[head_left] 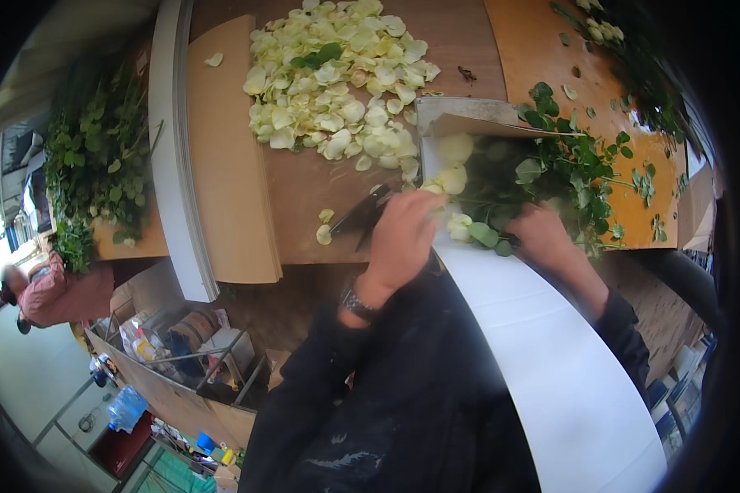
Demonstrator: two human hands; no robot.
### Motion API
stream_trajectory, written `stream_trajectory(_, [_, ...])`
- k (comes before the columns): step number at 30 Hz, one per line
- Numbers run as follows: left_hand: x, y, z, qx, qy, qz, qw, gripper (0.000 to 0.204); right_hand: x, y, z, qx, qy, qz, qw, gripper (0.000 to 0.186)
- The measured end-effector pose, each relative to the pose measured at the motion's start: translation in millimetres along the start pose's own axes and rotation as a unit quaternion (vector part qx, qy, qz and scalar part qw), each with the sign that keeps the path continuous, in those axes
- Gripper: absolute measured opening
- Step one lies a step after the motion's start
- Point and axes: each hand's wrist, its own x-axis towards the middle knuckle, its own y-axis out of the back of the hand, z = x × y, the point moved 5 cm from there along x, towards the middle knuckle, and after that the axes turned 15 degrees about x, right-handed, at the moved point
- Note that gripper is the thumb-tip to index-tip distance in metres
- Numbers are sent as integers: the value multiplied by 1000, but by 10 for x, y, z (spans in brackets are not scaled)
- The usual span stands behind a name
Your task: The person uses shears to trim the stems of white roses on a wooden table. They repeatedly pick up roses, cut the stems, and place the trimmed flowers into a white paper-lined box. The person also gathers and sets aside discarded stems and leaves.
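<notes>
My left hand [403, 234] reaches to pale cream roses [454, 179] at the middle, its blurred fingers bent at the blooms; what they hold is unclear. My right hand [538, 232] is closed round rose stems among dark green leaves [563, 185]. The bunch lies over a long white cardboard sheet [551, 378] that runs down toward me, with a grey-edged board [469, 109] behind it. A black tool [355, 214], perhaps shears, lies just left of my left hand, with a few loose petals [324, 226] beside it on the brown work surface [308, 181].
A heap of cream petals [329, 90] covers the back of the table. Stacked boards [226, 164] stand along its left, beside leafy stems [94, 156]. More greenery [641, 74] is at right. A person in pink [66, 296] is at far left, above a cart of clutter [181, 353].
</notes>
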Motion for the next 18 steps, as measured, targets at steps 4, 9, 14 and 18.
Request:
stream_trajectory(4, [-103,151,785,-247,-135,-196,939,44,10,115,-91,30,-10,58,998,12])
stream_trajectory(9, [-244,311,1432,-314,-298,-200,879,44,-154,469,-189,51,17,153,987,10])
stream_trajectory(14, [-270,367,1512,-344,-292,-190,872,33,-219,547,-300,67,77,224,969,15])
stream_trajectory(18, [-305,428,1562,-343,-304,-183,870,27,95,108,-169,48,51,92,993,21])
